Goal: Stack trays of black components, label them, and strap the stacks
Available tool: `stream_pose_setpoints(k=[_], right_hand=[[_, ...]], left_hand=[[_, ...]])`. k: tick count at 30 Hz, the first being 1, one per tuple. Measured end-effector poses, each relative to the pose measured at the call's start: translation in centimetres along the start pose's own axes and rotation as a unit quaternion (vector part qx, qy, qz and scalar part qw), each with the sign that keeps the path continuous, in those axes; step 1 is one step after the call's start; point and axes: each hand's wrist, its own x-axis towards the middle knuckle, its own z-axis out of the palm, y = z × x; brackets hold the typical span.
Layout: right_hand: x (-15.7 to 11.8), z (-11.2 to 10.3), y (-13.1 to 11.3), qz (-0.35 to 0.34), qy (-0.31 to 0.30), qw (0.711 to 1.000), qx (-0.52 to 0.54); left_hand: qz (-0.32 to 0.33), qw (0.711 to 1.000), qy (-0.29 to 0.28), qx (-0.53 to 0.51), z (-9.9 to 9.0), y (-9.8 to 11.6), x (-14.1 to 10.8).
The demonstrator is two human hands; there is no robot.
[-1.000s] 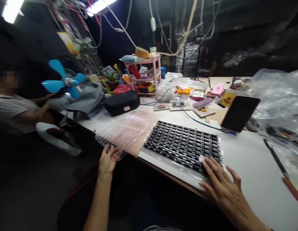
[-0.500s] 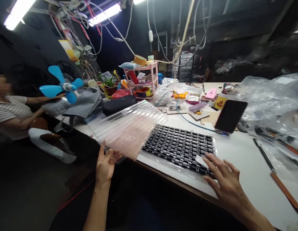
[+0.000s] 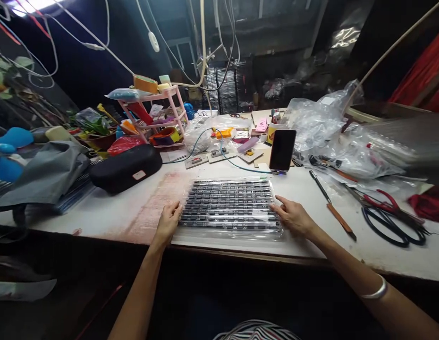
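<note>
White table (image 3: 109,210) carries the clear plastic tray (image 3: 226,233) flat near its front edge, dark strips (image 3: 223,204) inside. Left hand (image 3: 169,220) touches the tray's left side, right hand (image 3: 293,217) its right; can't tell from here if either pinches. I'd square both sides together, press evenly along the rims, spare the strips.

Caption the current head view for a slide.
Left hand and right hand at opposite ends of a clear plastic tray of black parts on a white table, phone upright beyond.
</note>
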Motion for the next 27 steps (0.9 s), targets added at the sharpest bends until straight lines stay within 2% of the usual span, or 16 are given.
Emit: stream_pose_setpoints(k=[4, 8, 11, 16, 20, 23, 27], right_hand=[[0.7, -0.1, 0.5, 0.004, 0.021, 0.996, -0.086], [1.1, 0.0, 0.1, 0.009, 0.029, 0.99, -0.139], [1.2, 0.2, -0.1, 0.008, 0.032, 0.983, -0.18], [1.8, 0.3, -0.5, 0.0, 0.034, 0.969, -0.246], [2.3, 0.3, -1.1, 0.0, 0.008, 0.942, -0.335], [2.4, 0.3, -2.0, -0.01, -0.024, 0.927, -0.373], [2.7, 0.8, -3.5, -0.032, -0.074, 0.902, -0.425]], left_hand=[[0.015, 0.999, -0.023, 0.025, -0.1, -0.2, 0.4], [0.076, 0.99, -0.087, 0.077, -0.4, 1.0, 0.5], [0.087, 0.977, -0.087, 0.175, -0.3, 2.0, 0.5], [0.078, 0.93, -0.094, 0.348, 0.7, 3.7, 1.5], [0.078, 0.917, -0.109, 0.377, 1.9, 4.5, 2.2], [0.084, 0.907, -0.103, 0.4, 2.7, 4.6, 1.8], [0.135, 0.878, -0.079, 0.453, 3.4, 4.3, 1.2]])
